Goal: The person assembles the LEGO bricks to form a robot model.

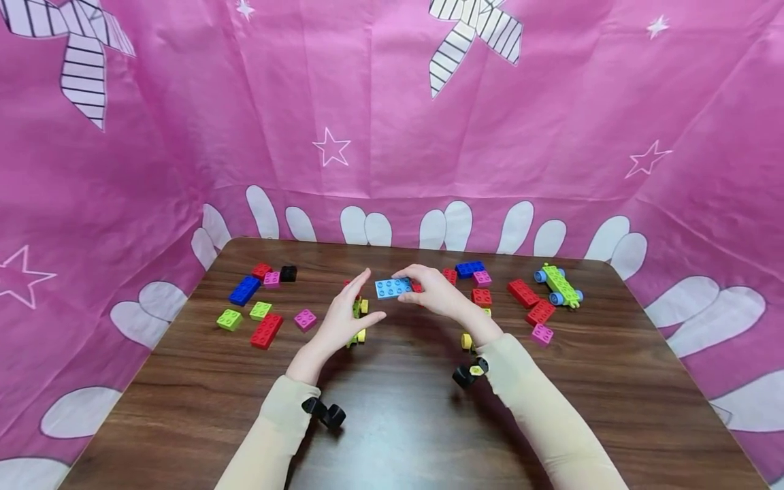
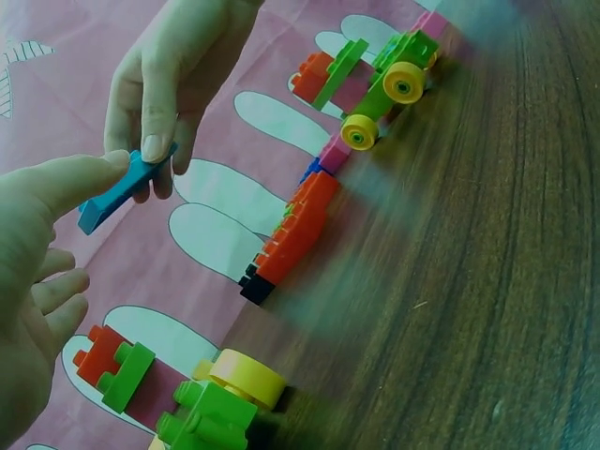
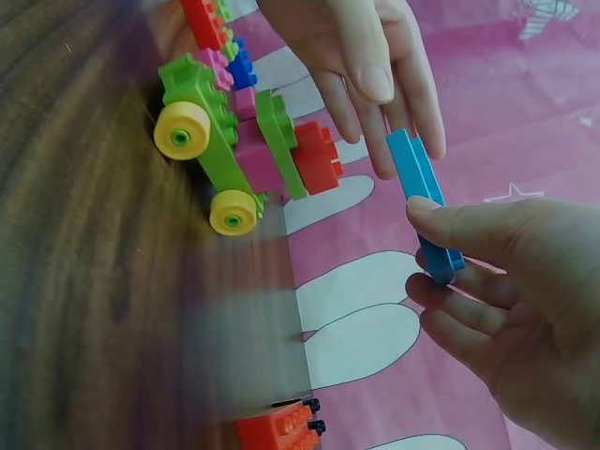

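Observation:
My right hand (image 1: 437, 292) pinches a light blue eight-stud brick (image 1: 387, 288) between thumb and fingers, held up above the table. Just left of the brick is my left hand (image 1: 343, 314), its fingers stretched out and thumb apart. In the right wrist view the left fingers hang close to the upper end of the blue brick (image 3: 409, 169). A green toy car with yellow wheels (image 2: 211, 412), topped by pink, green and red bricks, is partly hidden behind the left hand in the head view. A similar car (image 2: 389, 89) stands behind my right forearm.
Loose red, blue, pink and green bricks lie at the left, among them a long red brick (image 1: 267, 331) and a black brick (image 1: 288, 273). At the right are red bricks (image 1: 523, 292) and a green car base with blue wheels (image 1: 560, 286). Pink cloth (image 1: 392, 156) hangs behind the table.

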### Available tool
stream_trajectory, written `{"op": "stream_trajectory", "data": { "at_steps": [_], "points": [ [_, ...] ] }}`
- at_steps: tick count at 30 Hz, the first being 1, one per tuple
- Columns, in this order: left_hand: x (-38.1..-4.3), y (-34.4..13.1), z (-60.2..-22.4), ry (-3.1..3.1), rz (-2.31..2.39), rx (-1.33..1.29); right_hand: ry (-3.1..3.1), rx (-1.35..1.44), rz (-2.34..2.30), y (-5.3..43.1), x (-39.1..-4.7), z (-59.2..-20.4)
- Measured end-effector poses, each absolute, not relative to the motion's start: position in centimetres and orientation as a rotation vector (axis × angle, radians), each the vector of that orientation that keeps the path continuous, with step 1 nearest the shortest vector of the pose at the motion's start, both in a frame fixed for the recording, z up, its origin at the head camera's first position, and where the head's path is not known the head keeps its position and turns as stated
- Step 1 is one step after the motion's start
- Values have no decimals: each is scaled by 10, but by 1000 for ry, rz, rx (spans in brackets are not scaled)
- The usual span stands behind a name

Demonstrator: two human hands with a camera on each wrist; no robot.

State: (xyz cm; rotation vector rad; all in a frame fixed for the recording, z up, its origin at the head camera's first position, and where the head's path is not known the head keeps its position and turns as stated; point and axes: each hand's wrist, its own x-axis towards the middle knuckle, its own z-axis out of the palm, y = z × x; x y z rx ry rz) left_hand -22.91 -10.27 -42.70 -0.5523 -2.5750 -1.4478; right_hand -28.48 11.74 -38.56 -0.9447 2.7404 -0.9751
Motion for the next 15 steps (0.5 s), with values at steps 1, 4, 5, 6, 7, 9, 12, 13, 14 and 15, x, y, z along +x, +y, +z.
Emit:
{"op": "stream_trajectory", "data": {
  "at_steps": [1, 4, 5, 6, 7, 9, 12, 13, 14, 15],
  "points": [
    [-229, -102, -427, -2571, -1442, -559, 2743, -939, -989, 118, -282, -387],
    [-228, -101, -427, -2562, -1421, -594, 2753, -926, -1039, 122, -274, -391],
    [-228, -100, -427, -2562, -1412, -610, 2753, -915, -1058, 123, -272, -393],
    [-228, -99, -427, -2559, -1407, -629, 2752, -907, -1074, 124, -269, -394],
    [-228, -99, -427, -2557, -1405, -647, 2747, -901, -1097, 125, -267, -395],
    [-228, -98, -427, -2559, -1409, -673, 2745, -889, -1126, 128, -263, -399],
    [-227, -97, -428, -2581, -1420, -697, 2735, -876, -1168, 131, -256, -402],
    [-227, -97, -428, -2593, -1423, -700, 2734, -877, -1181, 132, -255, -404],
    [-226, -96, -428, -2603, -1423, -705, 2737, -877, -1189, 132, -253, -405],
    [-226, -96, -428, -2614, -1420, -711, 2734, -877, -1201, 133, -251, -406]
  ]
}}
